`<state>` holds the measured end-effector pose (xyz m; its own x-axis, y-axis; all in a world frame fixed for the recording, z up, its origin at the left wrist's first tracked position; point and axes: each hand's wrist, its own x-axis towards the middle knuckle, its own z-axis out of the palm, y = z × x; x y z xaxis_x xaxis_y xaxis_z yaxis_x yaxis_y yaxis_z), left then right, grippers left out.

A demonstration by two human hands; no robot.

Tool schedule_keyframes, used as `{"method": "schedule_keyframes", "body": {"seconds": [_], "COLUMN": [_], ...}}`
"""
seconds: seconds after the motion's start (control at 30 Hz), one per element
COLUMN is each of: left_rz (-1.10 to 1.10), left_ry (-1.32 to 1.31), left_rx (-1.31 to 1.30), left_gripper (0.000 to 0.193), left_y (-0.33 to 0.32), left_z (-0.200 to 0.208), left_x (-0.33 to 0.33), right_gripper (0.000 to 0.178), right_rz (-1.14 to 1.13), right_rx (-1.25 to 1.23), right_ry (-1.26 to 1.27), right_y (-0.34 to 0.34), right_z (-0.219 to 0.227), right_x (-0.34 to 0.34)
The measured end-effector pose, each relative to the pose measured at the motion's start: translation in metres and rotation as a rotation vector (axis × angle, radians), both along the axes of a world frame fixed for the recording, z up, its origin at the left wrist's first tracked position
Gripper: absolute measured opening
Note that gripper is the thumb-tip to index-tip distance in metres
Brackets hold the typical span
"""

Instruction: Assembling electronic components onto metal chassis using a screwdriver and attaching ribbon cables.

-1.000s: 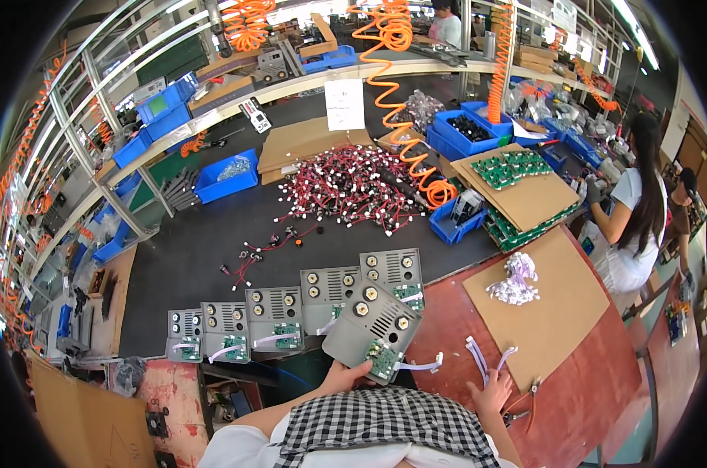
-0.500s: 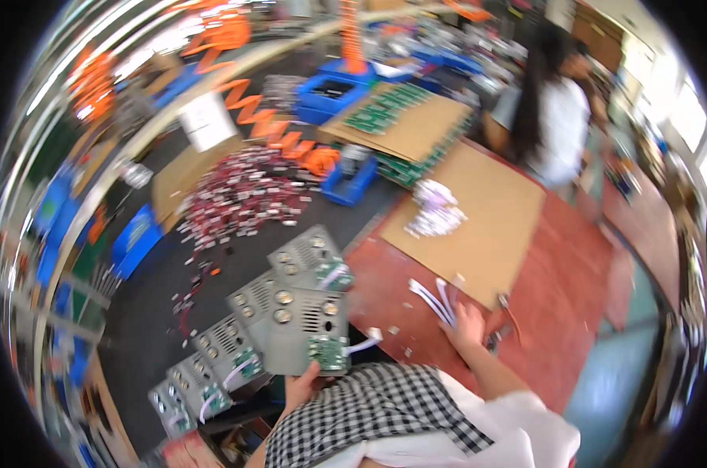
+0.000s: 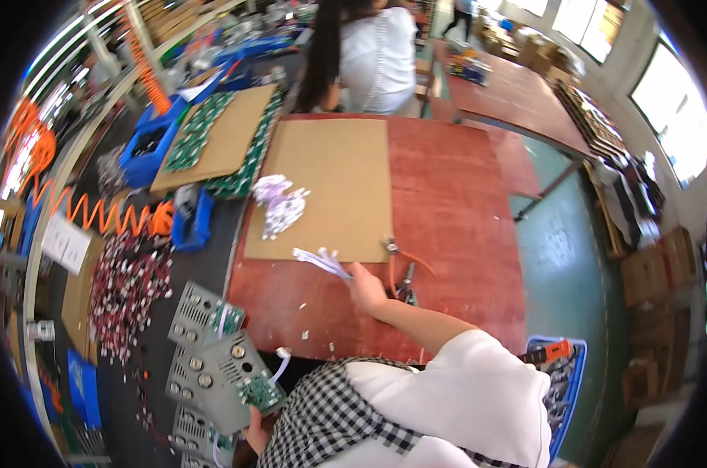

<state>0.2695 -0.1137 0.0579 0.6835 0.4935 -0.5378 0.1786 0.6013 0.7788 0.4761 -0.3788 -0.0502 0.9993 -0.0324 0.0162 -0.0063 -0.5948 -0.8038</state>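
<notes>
**Panel in the left hand, white strips in the right**

At the lower left, the left hand [image 3: 253,431] grips the near edge of a grey metal panel [image 3: 222,374] carrying a small green board [image 3: 258,392]. It looks stiff and fairly light; best held by the metal rim, off the fragile board. Farther right, the right hand [image 3: 366,287] pinches thin white strips [image 3: 320,261] lying on the red surface [image 3: 455,234] at the cardboard's [image 3: 330,187] edge; they look limp and light.

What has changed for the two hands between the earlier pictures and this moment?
The view swung to the right. The right hand kept its bundle of white strips and now holds it at the near edge of the cardboard sheet. The left hand still holds the grey panel with the green circuit board. The pliers stayed on the red table.
</notes>
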Motion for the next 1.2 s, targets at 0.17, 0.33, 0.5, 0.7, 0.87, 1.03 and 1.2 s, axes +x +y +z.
{"method": "schedule_keyframes", "body": {"seconds": [0.17, 0.33, 0.5, 0.7, 0.87, 1.03, 1.2], "left_rz": [-0.121, -0.194, -0.25, -0.132, -0.098, -0.146, -0.08], "left_ry": [0.012, 0.012, 0.071, 0.166, 0.026, 0.056, 0.105], "left_rx": [-0.066, -0.181, -0.296, -0.448, 0.043, 0.029, 0.04], "left_gripper": [0.044, 0.045, 0.046, 0.047, 0.046, 0.043, 0.042], "left_y": [0.008, 0.016, 0.029, 0.046, -0.003, 0.015, 0.01], "left_z": [-0.025, -0.033, -0.046, -0.053, -0.003, -0.007, -0.004], "left_x": [0.047, 0.07, 0.076, 0.018, 0.039, 0.017, 0.015], "right_gripper": [0.013, 0.016, 0.021, 0.013, 0.016, 0.014, 0.025], "right_rz": [-0.01, 0.047, 0.101, 0.212, -0.095, -0.006, -0.121], "right_rx": [0.191, 0.114, 0.785, 0.973, 1.175, 0.936, 0.779], "right_ry": [-0.122, 0.021, 0.78, 0.756, 0.779, 0.668, 0.746], "right_y": [0.001, 0.006, 0.005, 0.032, -0.003, 0.009, 0.011], "right_z": [0.024, -0.001, 0.022, 0.019, 0.018, -0.006, -0.015], "right_x": [0.021, 0.01, -0.003, 0.008, 0.007, -0.001, -0.012]}}
